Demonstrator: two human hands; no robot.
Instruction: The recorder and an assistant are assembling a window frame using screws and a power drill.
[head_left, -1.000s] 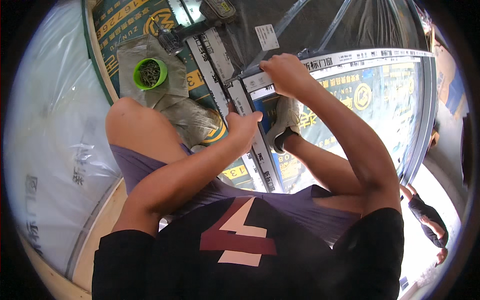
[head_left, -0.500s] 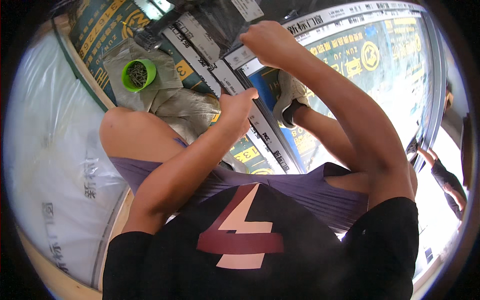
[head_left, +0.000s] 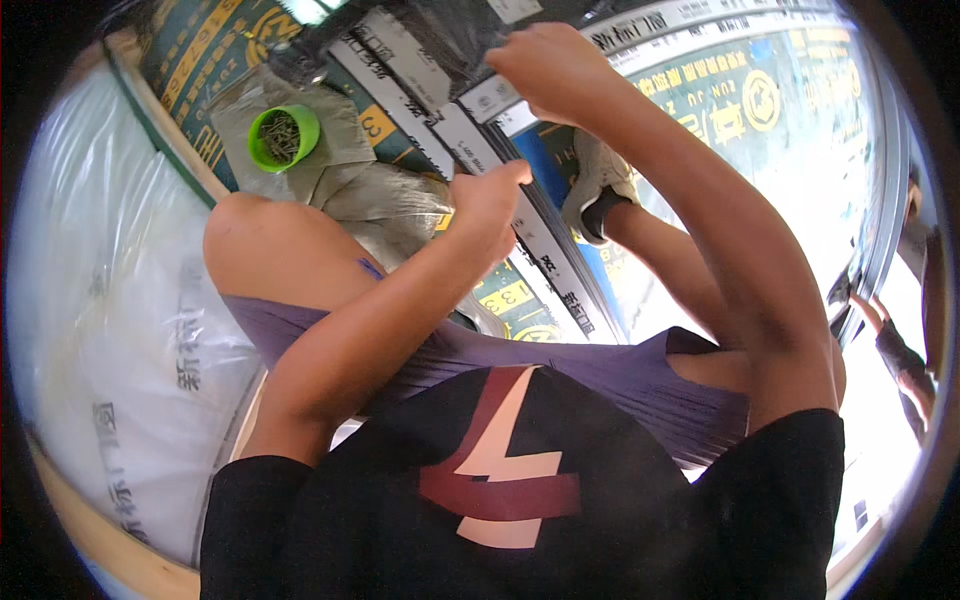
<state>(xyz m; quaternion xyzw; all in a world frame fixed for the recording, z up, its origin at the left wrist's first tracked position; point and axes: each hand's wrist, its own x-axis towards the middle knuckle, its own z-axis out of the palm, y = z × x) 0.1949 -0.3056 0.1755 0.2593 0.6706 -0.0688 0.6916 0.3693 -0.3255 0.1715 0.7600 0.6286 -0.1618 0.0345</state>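
- Long bar [head_left: 550, 268], covered in white printed tape with dark edges, ran obliquely in front of the person, from upper left down toward the right, ending near the lap between the legs.
- Short of its upper end, a crossbar [head_left: 690, 40] with the same tape met it at a corner and ran off to the upper right.
- Left hand [head_left: 488, 205] lay on the long bar, below the corner and on the near side of it. Fingers were curled about the bar, thumb reaching across its top; grip looked closed on it, though the fingertips were hidden.
- Right hand [head_left: 550, 75] sat just above and to the right of the corner, over the near end of the crossbar. Fingers were folded in, knuckles up; could not tell whether anything was held inside.
- Hands were near each other but apart, with the corner visible between them.
- Dark film-covered panel [head_left: 455, 35] lay beyond the corner, at the top of the view.
- Light shoe [head_left: 608, 175] of the person stood inside the angle of the two bars, beside a blue strip [head_left: 545, 165].
- Left of the long bar: green cup [head_left: 262, 157] with small metal fasteners [head_left: 281, 137] (type unclear), on a grey cloth [head_left: 340, 140].
- Dark green board [head_left: 200, 60] with yellow print lay under the cloth.
- Far left: clear plastic sheeting [head_left: 100, 280]. Far right: another person's hand [head_left: 870, 308], well apart from the work.
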